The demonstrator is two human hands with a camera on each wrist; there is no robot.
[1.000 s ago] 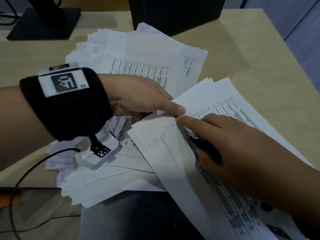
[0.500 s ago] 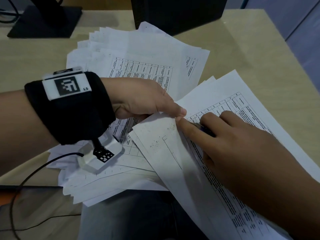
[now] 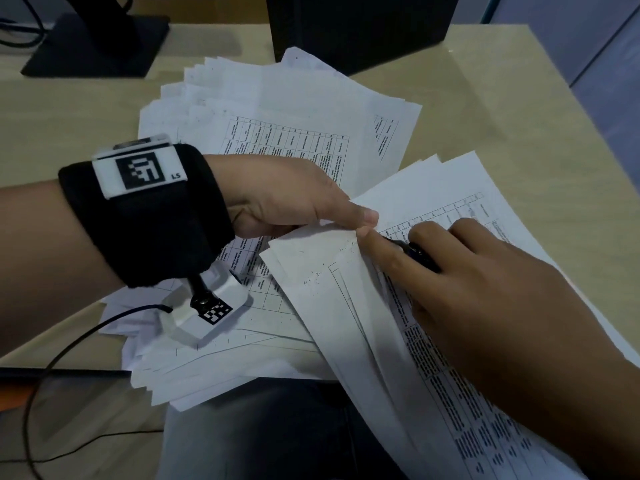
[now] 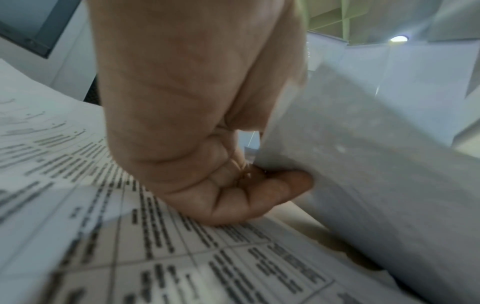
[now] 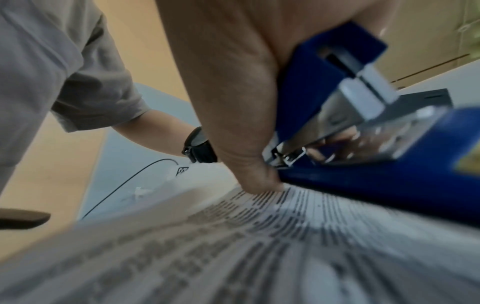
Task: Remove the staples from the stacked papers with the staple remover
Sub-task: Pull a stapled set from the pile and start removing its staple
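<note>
A stapled set of printed papers (image 3: pixel 450 209) lies at an angle on the desk, its front sheets (image 3: pixel 322 271) folded back toward me. My left hand (image 3: pixel 287 199) pinches the folded sheets at their top corner; in the left wrist view the thumb and fingers (image 4: pixel 259 189) close on a white sheet (image 4: pixel 376 164). My right hand (image 3: pixel 467 289) grips the blue staple remover (image 3: pixel 420 254), mostly hidden under the fingers, and its forefinger presses the fold beside the left thumb. The right wrist view shows the blue tool (image 5: pixel 363 133) with metal jaws against the printed page (image 5: pixel 233 246). No staple is discernible.
A fanned pile of loose printed sheets (image 3: pixel 277 109) covers the desk under my left hand. A monitor stand (image 3: pixel 97 43) is at the back left and a dark box (image 3: pixel 360 26) at the back centre. A black cable (image 3: pixel 69 351) runs from my left wrist camera.
My right hand slid up the page, bringing the staple remover to the folded corner until its forefinger met the left thumb. The left hand kept its pinch on the sheets.
</note>
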